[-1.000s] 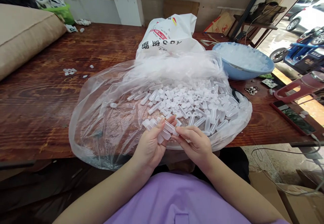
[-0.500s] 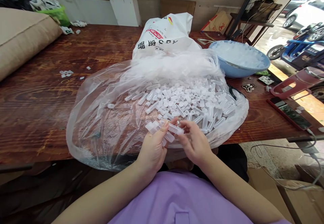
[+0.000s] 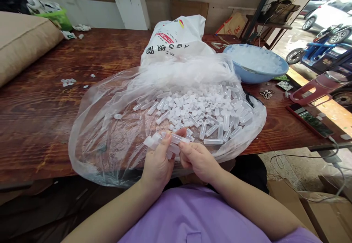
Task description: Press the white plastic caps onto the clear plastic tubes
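My left hand (image 3: 157,164) is closed around a bundle of small clear plastic tubes (image 3: 162,142), held at the near edge of the table. My right hand (image 3: 197,158) touches it from the right, fingers curled and pinching the end of one tube (image 3: 180,139). Just beyond both hands lies a heap of loose clear tubes and white caps (image 3: 205,111) on a spread-out clear plastic bag (image 3: 104,125).
A printed white bag (image 3: 176,39) stands behind the heap. A blue bowl (image 3: 255,76) filled with white pieces sits at the back right. A phone (image 3: 309,118) and a red plastic stool (image 3: 319,89) are at the right; a tan cushion (image 3: 22,45) at the left.
Both hands have drawn closer together and shifted slightly left; the right hand has closed in against the tube bundle in the left hand.
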Tool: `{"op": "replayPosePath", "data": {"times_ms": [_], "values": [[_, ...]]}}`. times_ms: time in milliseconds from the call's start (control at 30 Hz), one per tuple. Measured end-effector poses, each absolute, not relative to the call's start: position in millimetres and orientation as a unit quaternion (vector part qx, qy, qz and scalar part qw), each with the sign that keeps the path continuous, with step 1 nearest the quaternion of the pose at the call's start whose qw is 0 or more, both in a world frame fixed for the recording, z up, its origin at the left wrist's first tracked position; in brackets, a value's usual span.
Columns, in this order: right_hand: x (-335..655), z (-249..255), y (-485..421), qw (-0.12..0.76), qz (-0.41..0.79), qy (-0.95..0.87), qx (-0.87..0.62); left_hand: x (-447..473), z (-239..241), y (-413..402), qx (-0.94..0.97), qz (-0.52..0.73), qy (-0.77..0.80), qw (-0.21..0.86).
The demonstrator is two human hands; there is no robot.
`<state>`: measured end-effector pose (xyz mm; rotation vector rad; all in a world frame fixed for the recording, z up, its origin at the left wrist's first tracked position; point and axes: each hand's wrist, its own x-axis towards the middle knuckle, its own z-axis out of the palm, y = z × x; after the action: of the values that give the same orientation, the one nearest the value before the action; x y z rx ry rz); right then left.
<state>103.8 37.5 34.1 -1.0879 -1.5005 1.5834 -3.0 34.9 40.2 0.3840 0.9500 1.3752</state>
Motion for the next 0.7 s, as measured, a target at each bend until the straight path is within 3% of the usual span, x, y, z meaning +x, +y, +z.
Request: {"op": "replayPosePath", "data": {"times_ms": [100, 233, 367, 567, 700], "values": [[104, 41, 40, 0.288, 0.566, -0.638, -0.436, -11, 42, 39, 0.181, 0.611, 0.435, 0.636], [112, 55, 62, 0.14, 0.27, -0.805, -0.51, -34, 43, 53, 0.148, 0.698, 0.449, 0.538], [93, 60, 107, 0.094, 0.077, -0.874, -0.47, -57, 39, 63, 0.1, 0.744, 0.458, 0.476], [37, 43, 160, -0.052, -0.01, -0.965, -0.258, -74, 34, 50, 0.114, 0.708, 0.471, 0.514], [29, 36, 168, -0.061, -0.013, -0.969, -0.24, -86, 34, 42, 0.092, 0.675, 0.487, 0.546]]}}
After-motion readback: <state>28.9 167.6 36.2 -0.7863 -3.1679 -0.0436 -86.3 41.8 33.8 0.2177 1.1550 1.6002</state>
